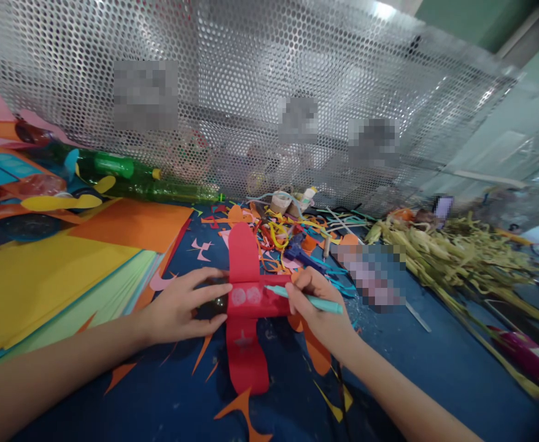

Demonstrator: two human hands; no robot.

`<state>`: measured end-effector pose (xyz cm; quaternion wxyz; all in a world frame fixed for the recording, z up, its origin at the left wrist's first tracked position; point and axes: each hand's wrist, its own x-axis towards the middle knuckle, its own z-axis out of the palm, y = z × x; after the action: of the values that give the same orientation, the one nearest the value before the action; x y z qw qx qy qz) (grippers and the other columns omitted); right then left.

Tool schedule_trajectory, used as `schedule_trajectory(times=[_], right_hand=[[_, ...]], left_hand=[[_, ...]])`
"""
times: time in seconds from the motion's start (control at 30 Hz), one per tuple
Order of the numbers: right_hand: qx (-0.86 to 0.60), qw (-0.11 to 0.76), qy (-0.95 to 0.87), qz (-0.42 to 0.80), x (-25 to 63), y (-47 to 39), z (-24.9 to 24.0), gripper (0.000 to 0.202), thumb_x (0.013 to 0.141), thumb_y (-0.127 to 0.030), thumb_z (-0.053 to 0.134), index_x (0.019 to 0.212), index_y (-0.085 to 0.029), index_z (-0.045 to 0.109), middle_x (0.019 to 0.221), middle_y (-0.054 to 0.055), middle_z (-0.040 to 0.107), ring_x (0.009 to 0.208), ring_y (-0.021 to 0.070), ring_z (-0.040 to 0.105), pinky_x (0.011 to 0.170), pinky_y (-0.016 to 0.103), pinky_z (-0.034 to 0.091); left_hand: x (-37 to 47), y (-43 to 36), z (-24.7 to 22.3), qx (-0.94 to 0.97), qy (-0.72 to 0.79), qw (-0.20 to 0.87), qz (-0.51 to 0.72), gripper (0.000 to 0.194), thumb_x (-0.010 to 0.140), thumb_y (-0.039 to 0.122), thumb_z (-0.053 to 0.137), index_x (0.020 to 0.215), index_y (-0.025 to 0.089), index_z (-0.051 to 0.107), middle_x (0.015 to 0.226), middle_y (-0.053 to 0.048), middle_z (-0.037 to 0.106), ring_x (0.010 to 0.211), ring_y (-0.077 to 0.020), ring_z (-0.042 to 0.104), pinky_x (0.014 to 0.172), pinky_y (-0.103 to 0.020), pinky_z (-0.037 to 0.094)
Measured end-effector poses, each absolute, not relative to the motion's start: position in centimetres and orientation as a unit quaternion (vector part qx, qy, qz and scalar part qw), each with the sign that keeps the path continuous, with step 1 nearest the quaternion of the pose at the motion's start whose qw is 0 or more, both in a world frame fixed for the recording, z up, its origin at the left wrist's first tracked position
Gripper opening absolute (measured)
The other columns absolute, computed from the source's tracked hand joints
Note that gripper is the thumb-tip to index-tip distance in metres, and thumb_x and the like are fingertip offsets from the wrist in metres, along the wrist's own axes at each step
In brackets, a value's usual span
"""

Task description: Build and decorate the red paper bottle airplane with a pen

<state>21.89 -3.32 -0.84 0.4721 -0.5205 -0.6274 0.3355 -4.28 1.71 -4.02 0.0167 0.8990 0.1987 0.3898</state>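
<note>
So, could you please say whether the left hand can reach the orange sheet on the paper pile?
Probably yes: nothing appears to block the way from the left hand to the orange sheet, though the hand must first release the red paper craft.

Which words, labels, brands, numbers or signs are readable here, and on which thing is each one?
No words, brands or numbers are readable.
Green label on a bottle: too blurred.
Small white bottle: too small.
Red paper: only drawn marks, a pale star and two round shapes.
</note>
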Motion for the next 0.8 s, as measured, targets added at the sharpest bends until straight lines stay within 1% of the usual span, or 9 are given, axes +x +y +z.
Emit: schedule_trajectory(times=[0.17, 0.43, 0.8], right_hand=[[-0.521, 0.473, -0.627, 0.335, 21.93, -3.38, -0.9, 0.028, 0.085, -0.029, 0.054, 0.066, -0.024, 0.034, 0.051, -0.007, 0.04, 0.043, 0.0105, 0.041, 0.046, 0.025, 0.031], [-0.528, 0.477, -0.641, 0.289, 22.36, -3.25, -1.27, 0.03, 0.086, -0.026, 0.052, 0.065, -0.023, 0.032, 0.052, -0.008, 0.036, 0.045, 0.0097, 0.038, 0.047, 0.025, 0.029], [-0.543, 0.483, -0.627, 0.282, 21.95, -3.42, -0.69, 0.029, 0.085, -0.026, 0.053, 0.063, -0.023, 0.034, 0.049, -0.007, 0.039, 0.045, 0.0097, 0.037, 0.047, 0.024, 0.03]], left_hand=[[-4.27, 1.73, -3.88, 0.9, 0.196, 0.022, 0.388, 0.037, 0.081, 0.023, 0.059, 0.118, 0.022, 0.052, 0.115, -0.012, 0.056, 0.103, -0.0219, 0.061, 0.079, -0.032, 0.056], [-4.33, 1.69, -4.03, 0.9, 0.191, 0.016, 0.392, 0.037, 0.081, 0.024, 0.06, 0.117, 0.02, 0.051, 0.115, -0.013, 0.055, 0.103, -0.0218, 0.061, 0.078, -0.031, 0.056], [-4.28, 1.64, -3.95, 0.898, 0.198, 0.021, 0.391, 0.039, 0.081, 0.024, 0.059, 0.119, 0.023, 0.051, 0.115, -0.012, 0.057, 0.103, -0.0215, 0.062, 0.078, -0.031, 0.056]])
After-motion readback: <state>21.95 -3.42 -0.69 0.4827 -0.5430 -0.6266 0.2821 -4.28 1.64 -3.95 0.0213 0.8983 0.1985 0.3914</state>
